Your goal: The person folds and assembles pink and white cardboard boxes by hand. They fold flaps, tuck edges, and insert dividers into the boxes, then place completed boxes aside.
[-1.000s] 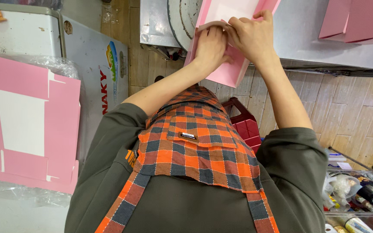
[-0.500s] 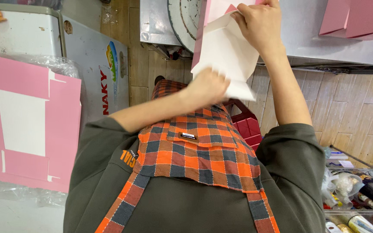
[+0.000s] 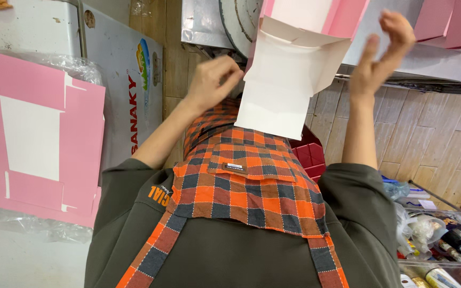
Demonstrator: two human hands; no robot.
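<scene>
Half-folded pink cardboard box with a white inside [image 3: 294,69] hangs between two raised hands, above the orange-and-grey checked apron [image 3: 246,186].

The left hand [image 3: 214,82] sits just left of the box, fingers curled loosely, near its white flap; touching or not, I cannot tell. The right hand [image 3: 382,58] is right of the box, open, fingers spread, holding nothing. Well left of the box lies a flat, unfolded pink cardboard sheet [image 3: 38,138].

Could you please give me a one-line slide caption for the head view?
Both hands, left hand and right hand, open beside a half-folded pink cardboard box above an orange plaid apron.
</scene>
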